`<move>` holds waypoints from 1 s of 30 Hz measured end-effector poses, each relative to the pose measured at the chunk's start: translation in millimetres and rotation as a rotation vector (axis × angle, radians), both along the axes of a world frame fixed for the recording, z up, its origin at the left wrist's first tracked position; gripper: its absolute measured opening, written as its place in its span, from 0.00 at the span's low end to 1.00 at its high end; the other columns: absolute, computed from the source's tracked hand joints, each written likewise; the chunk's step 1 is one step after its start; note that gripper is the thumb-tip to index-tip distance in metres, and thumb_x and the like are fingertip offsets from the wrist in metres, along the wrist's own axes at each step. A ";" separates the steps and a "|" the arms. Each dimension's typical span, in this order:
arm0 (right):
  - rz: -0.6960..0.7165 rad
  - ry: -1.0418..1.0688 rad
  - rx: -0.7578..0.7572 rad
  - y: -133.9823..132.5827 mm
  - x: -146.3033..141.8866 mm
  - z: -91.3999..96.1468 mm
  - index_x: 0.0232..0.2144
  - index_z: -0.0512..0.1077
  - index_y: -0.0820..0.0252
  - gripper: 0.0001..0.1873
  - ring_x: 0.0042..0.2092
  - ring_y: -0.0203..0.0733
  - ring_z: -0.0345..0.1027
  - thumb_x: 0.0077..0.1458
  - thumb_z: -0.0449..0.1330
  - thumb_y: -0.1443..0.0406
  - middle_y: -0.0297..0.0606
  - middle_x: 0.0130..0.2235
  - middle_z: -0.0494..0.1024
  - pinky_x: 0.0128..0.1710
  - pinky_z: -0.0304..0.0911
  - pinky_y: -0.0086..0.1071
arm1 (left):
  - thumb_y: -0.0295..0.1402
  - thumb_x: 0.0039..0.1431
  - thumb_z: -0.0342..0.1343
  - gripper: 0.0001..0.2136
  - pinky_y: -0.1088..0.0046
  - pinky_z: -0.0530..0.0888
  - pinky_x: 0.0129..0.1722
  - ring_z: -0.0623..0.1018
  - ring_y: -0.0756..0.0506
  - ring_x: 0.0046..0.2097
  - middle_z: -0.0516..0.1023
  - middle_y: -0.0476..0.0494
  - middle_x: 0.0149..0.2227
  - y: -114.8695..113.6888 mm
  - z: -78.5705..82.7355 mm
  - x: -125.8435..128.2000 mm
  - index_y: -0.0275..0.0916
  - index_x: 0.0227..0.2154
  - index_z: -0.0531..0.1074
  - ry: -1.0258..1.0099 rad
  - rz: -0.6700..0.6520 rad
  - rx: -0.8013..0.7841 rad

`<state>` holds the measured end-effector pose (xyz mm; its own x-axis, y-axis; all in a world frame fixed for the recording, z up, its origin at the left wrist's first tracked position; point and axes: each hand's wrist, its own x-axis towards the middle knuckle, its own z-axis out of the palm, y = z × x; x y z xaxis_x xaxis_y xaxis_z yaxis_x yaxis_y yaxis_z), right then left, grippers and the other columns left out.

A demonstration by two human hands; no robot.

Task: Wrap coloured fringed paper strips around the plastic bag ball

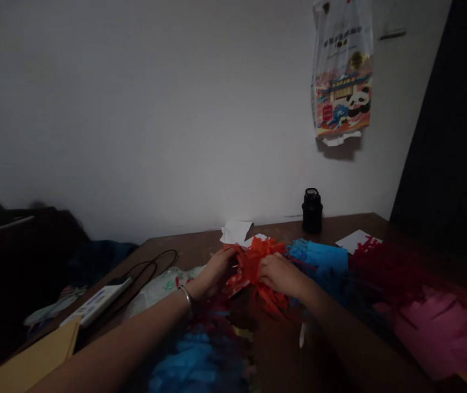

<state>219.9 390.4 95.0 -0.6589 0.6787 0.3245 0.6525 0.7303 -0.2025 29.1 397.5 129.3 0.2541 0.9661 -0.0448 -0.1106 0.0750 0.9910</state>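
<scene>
A bunch of orange-red fringed paper (253,262) is between my two hands above the brown table (201,245). My left hand (219,268), with a silver bangle on its wrist, has its fingers closed on the left side of the bunch. On the right side, my right hand (280,273) pinches the same paper. Both sets of fingertips are partly hidden among the strips. Just right of the bunch lies blue fringed paper (327,256). More blue paper strips (196,360) are below my left forearm, blurred.
A black bottle (312,212) stands near the wall. White paper scraps (235,232) lie at the back edge. Dark red fringe (393,273) and pink paper (442,327) fill the right. A power strip (98,300) and a plastic bag (151,292) lie left. A printed bag (342,82) hangs on the wall.
</scene>
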 end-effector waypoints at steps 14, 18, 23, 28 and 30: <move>-0.091 -0.023 0.084 8.1 11.6 -6.7 0.36 0.75 0.60 0.07 0.46 0.43 0.66 0.57 0.57 0.71 0.40 0.40 0.76 0.46 0.51 0.37 | 0.37 0.48 0.58 0.08 0.77 0.64 0.25 0.69 0.52 0.25 0.70 0.52 0.23 -0.7 -1.1 -11.2 0.37 0.25 0.71 0.088 0.026 0.042; -0.134 0.008 0.073 9.9 14.0 -3.5 0.31 0.74 0.61 0.07 0.43 0.42 0.67 0.57 0.57 0.72 0.40 0.37 0.77 0.45 0.50 0.37 | 0.39 0.46 0.58 0.10 0.78 0.60 0.23 0.65 0.53 0.22 0.67 0.54 0.22 0.6 -2.4 -10.7 0.36 0.26 0.71 0.203 0.019 0.070; -0.138 0.087 0.044 10.0 15.8 0.4 0.30 0.73 0.61 0.04 0.40 0.38 0.69 0.57 0.59 0.70 0.35 0.35 0.78 0.42 0.52 0.32 | 0.42 0.42 0.61 0.13 0.77 0.55 0.22 0.58 0.55 0.20 0.62 0.57 0.18 3.8 -6.4 -1.5 0.36 0.24 0.71 0.404 -0.018 0.133; -0.125 0.126 0.028 9.8 16.6 3.6 0.30 0.73 0.61 0.03 0.36 0.36 0.68 0.56 0.60 0.70 0.33 0.33 0.77 0.40 0.52 0.30 | 0.42 0.37 0.62 0.14 0.75 0.61 0.25 0.65 0.50 0.24 0.70 0.52 0.21 12.2 -10.2 12.4 0.36 0.22 0.72 0.617 -0.062 0.235; -0.133 0.131 0.027 9.8 16.5 4.7 0.29 0.73 0.61 0.04 0.35 0.36 0.68 0.55 0.59 0.71 0.34 0.32 0.77 0.39 0.52 0.30 | 0.40 0.35 0.64 0.14 0.74 0.63 0.27 0.68 0.49 0.27 0.73 0.51 0.23 13.3 -10.4 16.3 0.35 0.24 0.74 0.709 -0.060 0.289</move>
